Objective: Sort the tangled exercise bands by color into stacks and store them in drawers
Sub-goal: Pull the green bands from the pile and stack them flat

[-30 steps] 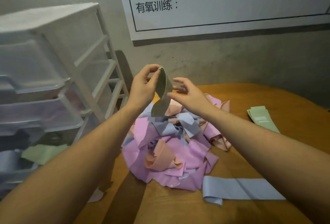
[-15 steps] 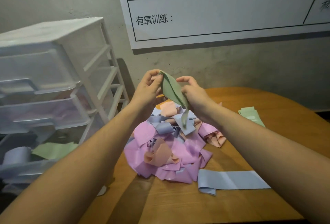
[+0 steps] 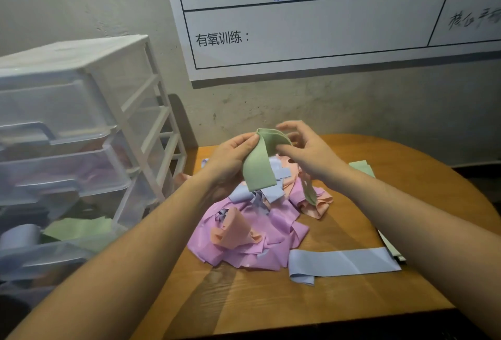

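Observation:
Both hands hold a green band [image 3: 259, 168] up above the tangled pile [image 3: 252, 231] of pink, peach and blue bands on the round wooden table [image 3: 339, 296]. My left hand [image 3: 230, 160] pinches the band's folded top edge from the left. My right hand [image 3: 306, 149] pinches its other side, thumb under, fingers loosely spread above. The band's lower loop hangs down onto the pile. A flat blue band [image 3: 344, 262] lies in front of the pile. A green stack [image 3: 362, 167] shows behind my right forearm.
A white plastic drawer unit [image 3: 81, 133] stands to the left of the table, its lower drawer [image 3: 48, 255] pulled out with a green band [image 3: 78, 228] and a blue band [image 3: 19, 236] inside. A whiteboard chart [image 3: 325, 14] hangs on the wall behind.
The green band has been lifted clear of the pile and turned so its flat face shows. My right hand shifted from gripping its edge to pinching the right side with fingers spread.

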